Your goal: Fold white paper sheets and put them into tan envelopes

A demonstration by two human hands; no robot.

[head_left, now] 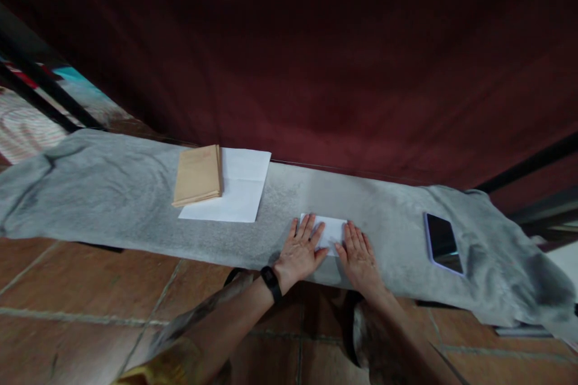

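Note:
A small folded white paper (329,227) lies on a grey cloth (126,192) spread over a low surface. My left hand (301,251) lies flat on the paper's left part, fingers stretched and apart; a black band is on that wrist. My right hand (359,252) presses flat on the paper's right edge, fingers straight and together. Neither hand grips anything.
To the left on the cloth lie a tan envelope stack (197,175) on top of white sheets (239,189). A phone (442,242) with a pale case rests to the right. A dark red curtain (316,60) hangs behind. Brown floor tiles (81,301) lie below.

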